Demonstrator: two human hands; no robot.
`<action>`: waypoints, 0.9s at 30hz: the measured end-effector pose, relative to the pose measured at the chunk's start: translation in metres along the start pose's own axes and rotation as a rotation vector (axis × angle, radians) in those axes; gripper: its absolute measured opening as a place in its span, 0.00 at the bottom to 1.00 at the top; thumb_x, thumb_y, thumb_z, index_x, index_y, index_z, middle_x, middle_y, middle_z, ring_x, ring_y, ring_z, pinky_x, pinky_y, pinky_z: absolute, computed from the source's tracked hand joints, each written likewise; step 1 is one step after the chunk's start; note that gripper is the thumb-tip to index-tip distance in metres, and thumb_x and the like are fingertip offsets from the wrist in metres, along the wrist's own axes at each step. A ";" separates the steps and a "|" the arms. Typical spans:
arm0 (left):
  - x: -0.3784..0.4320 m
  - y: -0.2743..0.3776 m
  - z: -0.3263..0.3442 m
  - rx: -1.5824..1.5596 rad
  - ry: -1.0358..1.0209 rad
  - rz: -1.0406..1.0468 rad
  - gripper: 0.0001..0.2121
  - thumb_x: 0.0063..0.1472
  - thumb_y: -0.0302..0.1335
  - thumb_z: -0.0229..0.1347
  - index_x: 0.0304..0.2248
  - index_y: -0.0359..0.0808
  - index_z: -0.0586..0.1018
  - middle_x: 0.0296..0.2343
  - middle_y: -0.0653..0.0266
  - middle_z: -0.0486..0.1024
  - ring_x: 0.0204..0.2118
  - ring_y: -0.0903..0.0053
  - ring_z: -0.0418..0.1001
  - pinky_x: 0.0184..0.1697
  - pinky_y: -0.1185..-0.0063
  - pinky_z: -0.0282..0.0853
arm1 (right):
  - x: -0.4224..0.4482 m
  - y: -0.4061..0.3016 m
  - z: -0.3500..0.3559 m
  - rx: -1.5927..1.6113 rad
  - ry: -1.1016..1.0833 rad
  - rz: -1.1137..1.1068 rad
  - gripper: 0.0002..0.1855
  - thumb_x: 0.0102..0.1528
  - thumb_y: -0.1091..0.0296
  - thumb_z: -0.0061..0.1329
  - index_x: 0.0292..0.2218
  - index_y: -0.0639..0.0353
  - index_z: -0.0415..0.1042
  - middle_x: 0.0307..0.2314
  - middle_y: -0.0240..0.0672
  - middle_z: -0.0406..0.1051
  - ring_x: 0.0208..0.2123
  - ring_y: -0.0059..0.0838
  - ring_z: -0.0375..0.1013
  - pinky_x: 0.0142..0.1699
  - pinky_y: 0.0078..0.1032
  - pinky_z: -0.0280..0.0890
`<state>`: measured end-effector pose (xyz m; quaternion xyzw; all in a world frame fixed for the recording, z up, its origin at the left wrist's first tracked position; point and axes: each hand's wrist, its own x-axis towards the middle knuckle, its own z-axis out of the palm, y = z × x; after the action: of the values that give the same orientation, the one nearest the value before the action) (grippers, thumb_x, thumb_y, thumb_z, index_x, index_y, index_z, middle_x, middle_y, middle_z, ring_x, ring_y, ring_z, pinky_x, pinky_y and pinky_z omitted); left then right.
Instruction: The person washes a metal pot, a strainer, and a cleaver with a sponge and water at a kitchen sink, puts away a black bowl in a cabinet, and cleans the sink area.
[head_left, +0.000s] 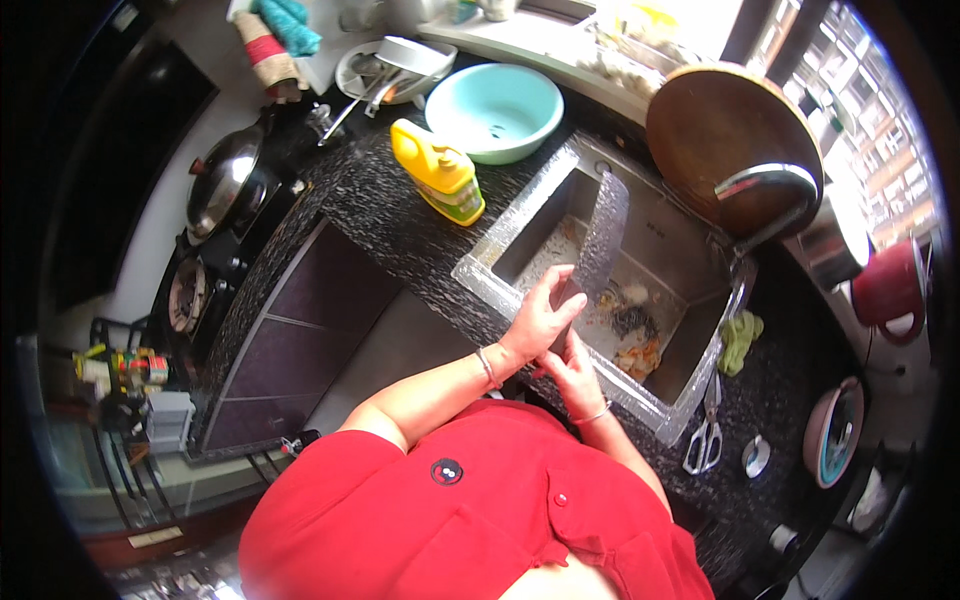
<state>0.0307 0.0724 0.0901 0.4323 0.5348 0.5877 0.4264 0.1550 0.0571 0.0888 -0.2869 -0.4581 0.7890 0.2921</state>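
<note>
A kitchen knife with a wet, speckled blade (602, 236) points away from me over the steel sink (652, 202). My left hand (541, 319) closes around its dark lower part, thumb and fingers on either side. Just below, my right hand (576, 373) also grips that end, which the fingers largely hide. On the sink floor lie dark scraps (634, 322) and orange-brown peelings (637, 358). The curved chrome faucet (772, 176) stands at the sink's right side.
Left of the sink are a yellow detergent bottle (442, 176) and a turquoise basin (495, 112). A round wooden board (720, 135) leans behind the faucet. A green cloth (741, 341) and scissors (703, 446) lie to the right. A wok (229, 180) sits on the stove.
</note>
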 end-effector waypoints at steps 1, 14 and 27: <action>-0.005 0.010 -0.003 -0.126 -0.061 -0.054 0.20 0.58 0.22 0.52 0.49 0.31 0.61 0.36 0.64 0.68 0.36 0.83 0.67 0.42 0.83 0.65 | -0.003 0.005 0.002 -0.059 -0.003 -0.009 0.30 0.52 0.69 0.49 0.53 0.64 0.53 0.34 0.30 0.66 0.32 0.19 0.66 0.37 0.19 0.64; 0.009 0.103 -0.163 -0.255 0.518 0.139 0.19 0.59 0.23 0.48 0.48 0.36 0.57 0.22 0.66 0.66 0.21 0.83 0.67 0.23 0.83 0.69 | 0.089 -0.049 0.125 -0.784 -0.380 -0.336 0.23 0.54 0.60 0.49 0.47 0.62 0.60 0.23 0.38 0.67 0.23 0.29 0.66 0.31 0.27 0.63; 0.227 0.073 -0.479 -0.275 0.044 -0.300 0.07 0.59 0.29 0.49 0.37 0.40 0.66 0.22 0.69 0.68 0.19 0.85 0.66 0.18 0.88 0.64 | 0.124 0.048 0.147 -0.430 0.229 0.295 0.10 0.54 0.70 0.46 0.38 0.62 0.70 0.26 0.28 0.70 0.29 0.15 0.67 0.33 0.16 0.64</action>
<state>-0.4932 0.1623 0.1492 0.2725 0.5172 0.5944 0.5522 -0.0431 0.0456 0.0841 -0.4932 -0.5321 0.6702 0.1563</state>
